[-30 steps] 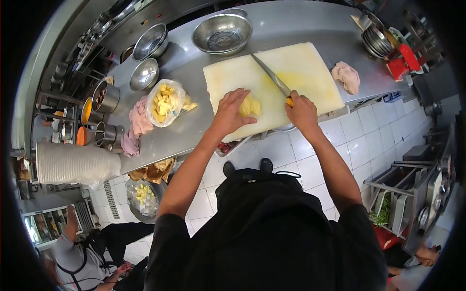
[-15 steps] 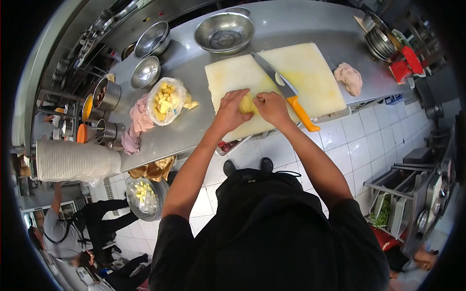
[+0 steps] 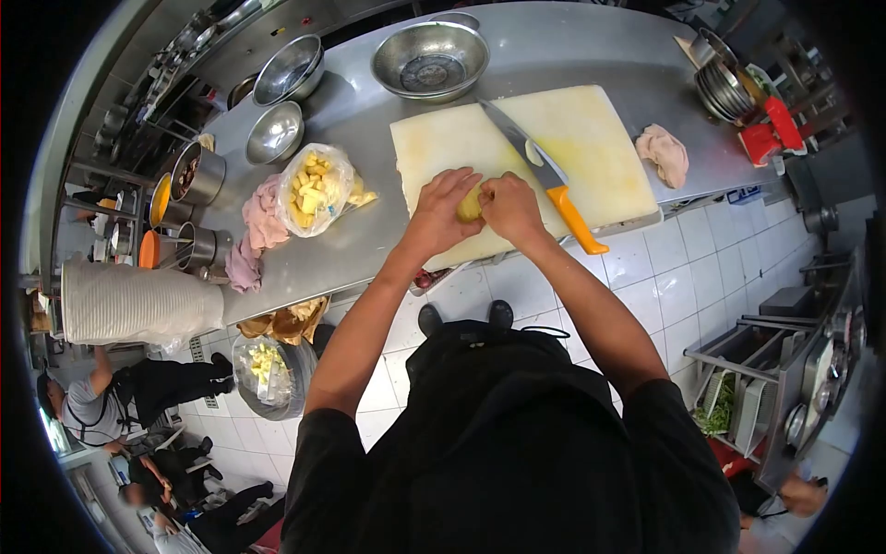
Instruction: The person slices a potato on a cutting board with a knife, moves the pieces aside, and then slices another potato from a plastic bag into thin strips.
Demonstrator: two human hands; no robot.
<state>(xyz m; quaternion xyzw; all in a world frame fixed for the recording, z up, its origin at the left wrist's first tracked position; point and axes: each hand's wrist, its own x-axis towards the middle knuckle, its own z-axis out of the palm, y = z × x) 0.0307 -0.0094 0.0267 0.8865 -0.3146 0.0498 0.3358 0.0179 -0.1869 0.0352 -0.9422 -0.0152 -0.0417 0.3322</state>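
Both my hands are over the near part of a pale, yellow-stained cutting board (image 3: 591, 120). Between them is a rounded yellow piece of food (image 3: 470, 205), which looks like a peeled potato; fingers partly cover it. My left hand (image 3: 443, 209) curls around its left side. My right hand (image 3: 513, 209) is closed against its right side, fingertips bent in. Just right of them, a large knife with an orange handle (image 3: 576, 219) lies on the board, its blade pointing away and its handle over the near edge. A pale slice (image 3: 532, 152) sticks to the blade.
Left of the board stand an open plastic bag of yellow chunks (image 3: 314, 196), pink cloths (image 3: 265, 214) and metal bowls (image 3: 430, 57). Another pink cloth (image 3: 663, 155) lies right. Stacked white containers (image 3: 138, 300) are at the counter's left end, above a lined bin (image 3: 269, 374). Co-workers (image 3: 138, 392) are lower left.
My hands stay at the same spot, and the yellow piece between them looks turned. The knife has not moved. At lower left, co-workers have shifted position.
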